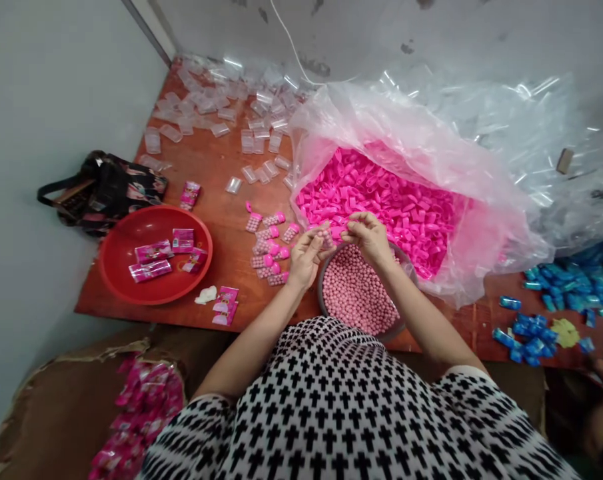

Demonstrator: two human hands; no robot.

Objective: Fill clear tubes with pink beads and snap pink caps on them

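Left hand [307, 255] and right hand [368, 235] meet above the far rim of the bowl of pink beads [358, 295], fingertips pinching a small pink piece [335, 233] between them. Piece sits directly between both hands, just short of the bag of pink caps [381, 200]. Filled pink pieces [270, 248] lie left of the left hand, on the wooden table [221, 220].
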